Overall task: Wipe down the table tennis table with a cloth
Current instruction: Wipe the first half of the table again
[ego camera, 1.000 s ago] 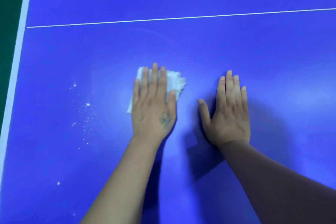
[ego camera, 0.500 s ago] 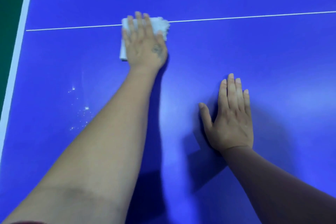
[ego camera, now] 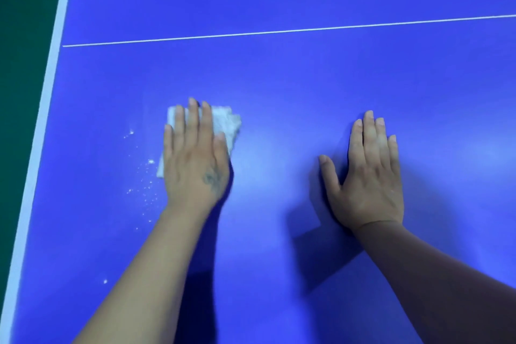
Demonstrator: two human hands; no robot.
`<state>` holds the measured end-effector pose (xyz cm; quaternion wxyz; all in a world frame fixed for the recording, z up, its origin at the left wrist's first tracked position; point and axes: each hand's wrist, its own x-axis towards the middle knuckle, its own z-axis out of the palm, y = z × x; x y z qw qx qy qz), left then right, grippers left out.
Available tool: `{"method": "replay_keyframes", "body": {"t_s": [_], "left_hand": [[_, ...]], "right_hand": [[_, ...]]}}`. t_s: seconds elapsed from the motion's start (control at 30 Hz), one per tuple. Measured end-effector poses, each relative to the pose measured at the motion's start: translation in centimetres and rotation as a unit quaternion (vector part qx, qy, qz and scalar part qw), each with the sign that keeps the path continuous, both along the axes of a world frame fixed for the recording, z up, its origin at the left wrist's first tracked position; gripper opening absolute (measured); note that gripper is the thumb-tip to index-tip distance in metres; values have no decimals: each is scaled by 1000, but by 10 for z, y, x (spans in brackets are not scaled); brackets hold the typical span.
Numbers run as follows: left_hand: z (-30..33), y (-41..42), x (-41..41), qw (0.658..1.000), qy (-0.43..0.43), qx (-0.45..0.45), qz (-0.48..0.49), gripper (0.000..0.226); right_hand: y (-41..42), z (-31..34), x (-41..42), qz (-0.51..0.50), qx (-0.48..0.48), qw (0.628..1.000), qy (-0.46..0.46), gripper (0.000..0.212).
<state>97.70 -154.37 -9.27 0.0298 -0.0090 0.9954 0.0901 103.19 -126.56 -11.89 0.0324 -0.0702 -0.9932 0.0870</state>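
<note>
As cloth (ego camera: 223, 123) returned from white line (ego camera: 279, 31), pressed flat under left hand (ego camera: 195, 165); crumbs (ego camera: 145, 181) at nine o'clock unwiped, right hand (ego camera: 368, 173) spread, holding nothing.

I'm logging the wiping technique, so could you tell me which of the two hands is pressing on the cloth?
The left hand, flat on the white cloth; the right hand rests on the bare blue table.

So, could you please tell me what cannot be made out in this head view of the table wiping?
- Most of the white folded cloth: covered by the left hand.
- Blue table tennis table: cut off by the frame's top, right and bottom edges.
- White specks beside the cloth: too small to identify.
- Surface under the flat right hand: hidden.
</note>
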Motion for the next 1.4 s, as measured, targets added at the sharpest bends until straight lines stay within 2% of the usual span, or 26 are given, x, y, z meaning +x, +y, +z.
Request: {"method": "replay_keyframes", "body": {"t_s": [0.13,0.27,0.43,0.53,0.63,0.73,0.9,1.0,1.1,1.27,1.4], "left_hand": [[-5,8,-77,998,8,7,61,66],[-7,55,-115,1000,17,10,9,65],[-13,100,-49,989,62,6,-134,63],[-12,96,17,987,51,19,-152,60],[-3,64,86,991,13,11,-136,61],[0,9,116,997,-1,-4,-80,62],[-1,-40,55,998,-3,-15,61,65],[-7,-15,0,997,15,4,69,67],[-11,27,-20,999,19,8,34,67],[-15,75,62,994,75,14,-81,63],[-7,66,163,992,27,19,-125,61]], "right_hand": [[0,-1,-1,3,10,1000,-4,87],[1,-3,-1,7,11,1000,8,85],[0,-2,-3,4,14,1000,24,75],[1,-3,-5,-6,4,1000,28,71],[0,-4,-4,0,-1,999,33,70],[1,-6,-3,-1,3,999,41,69],[0,-5,-3,3,6,999,38,69],[-1,-3,-2,4,4,999,32,69],[-1,-1,-2,5,9,1000,26,70],[-3,0,1,9,21,999,36,70],[-4,9,5,26,-15,999,32,73]]}}
